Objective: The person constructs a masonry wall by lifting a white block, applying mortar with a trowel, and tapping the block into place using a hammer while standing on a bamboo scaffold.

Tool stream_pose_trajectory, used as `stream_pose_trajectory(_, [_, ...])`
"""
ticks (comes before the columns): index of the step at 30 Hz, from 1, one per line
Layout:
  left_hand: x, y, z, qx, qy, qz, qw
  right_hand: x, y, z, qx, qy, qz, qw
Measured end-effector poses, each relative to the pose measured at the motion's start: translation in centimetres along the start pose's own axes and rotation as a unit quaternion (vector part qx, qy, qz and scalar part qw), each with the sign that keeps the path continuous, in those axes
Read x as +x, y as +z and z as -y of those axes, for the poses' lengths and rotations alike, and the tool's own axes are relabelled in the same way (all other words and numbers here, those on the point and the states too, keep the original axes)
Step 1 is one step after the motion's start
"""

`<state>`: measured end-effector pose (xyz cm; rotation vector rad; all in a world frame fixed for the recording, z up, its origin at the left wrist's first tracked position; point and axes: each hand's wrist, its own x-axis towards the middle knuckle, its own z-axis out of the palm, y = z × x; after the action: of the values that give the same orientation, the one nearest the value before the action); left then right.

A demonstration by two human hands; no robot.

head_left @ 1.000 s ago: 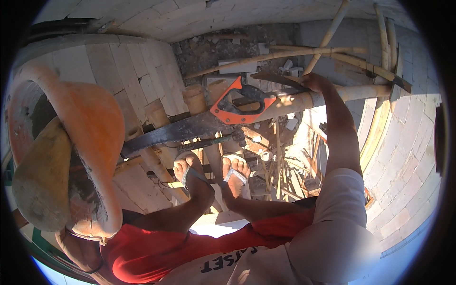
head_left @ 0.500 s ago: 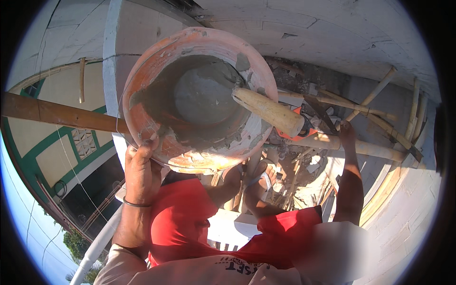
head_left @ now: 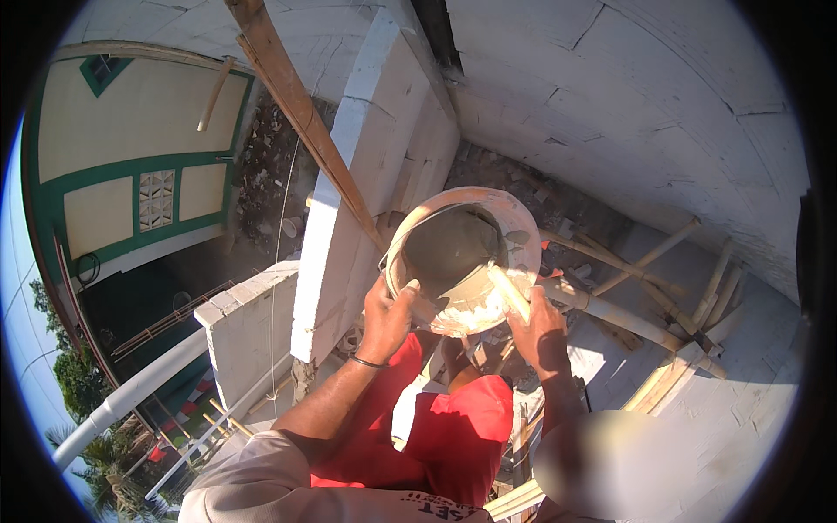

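An orange bucket [head_left: 526, 248], smeared with dried mortar, is held tilted in front of me above my knees. Grey wet mortar [head_left: 452, 248] lies inside it. A pale wooden handle [head_left: 508, 292] of a tool leans out over the near right rim; the tool's other end is hidden in the mortar. My left hand [head_left: 390, 315] grips the near left rim, thumb on top. At the near right rim, my right hand [head_left: 539, 334] is closed on the bucket, its thumb beside the handle's end. The fingers under the bucket are hidden.
A low white block wall [head_left: 327, 253] stands left of the bucket, with a wooden plank [head_left: 301, 113] slanting down to it. Bamboo poles [head_left: 632, 321] cross at the right. A tall block wall [head_left: 610, 105] rises beyond rubble [head_left: 514, 179]. A white pipe [head_left: 139, 397] runs at left.
The bucket has moved down and away from my head. My right hand has come from beside the bamboo poles onto the bucket's rim. My left hand still grips it. The view has turned.
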<state>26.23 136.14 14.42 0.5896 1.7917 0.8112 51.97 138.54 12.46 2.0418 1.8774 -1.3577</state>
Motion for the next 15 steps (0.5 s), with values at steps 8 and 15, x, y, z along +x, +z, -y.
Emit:
stream_pose_trajectory(8, [-5.7, -4.3, -2.6, -0.014, 0.013, -0.024, 1.000, -5.2, -2.6, 7.7, -0.137, -0.042, -0.002, 0.990])
stream_pose_trajectory(15, [-8.0, -5.9, -4.0, 0.013, 0.075, -0.055, 0.996, -8.3, -3.6, 5.9, -0.174, -0.162, -0.021, 0.971])
